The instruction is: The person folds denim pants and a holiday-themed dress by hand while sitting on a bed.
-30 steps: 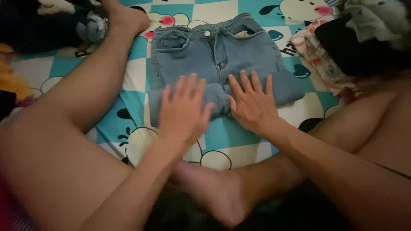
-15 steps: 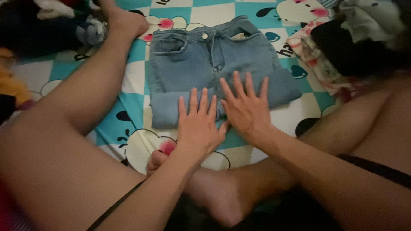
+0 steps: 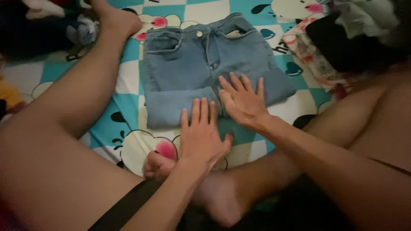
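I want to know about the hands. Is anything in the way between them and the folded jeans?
Nothing visible is. The right hand lies flat on the folded jeans, and the left hand has its fingertips at their near edge, with only the cartoon sheet underneath.

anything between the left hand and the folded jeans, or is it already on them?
Nothing in between. In the head view the left hand has its fingertips on the near folded edge of the jeans; its palm lies over the patterned sheet.
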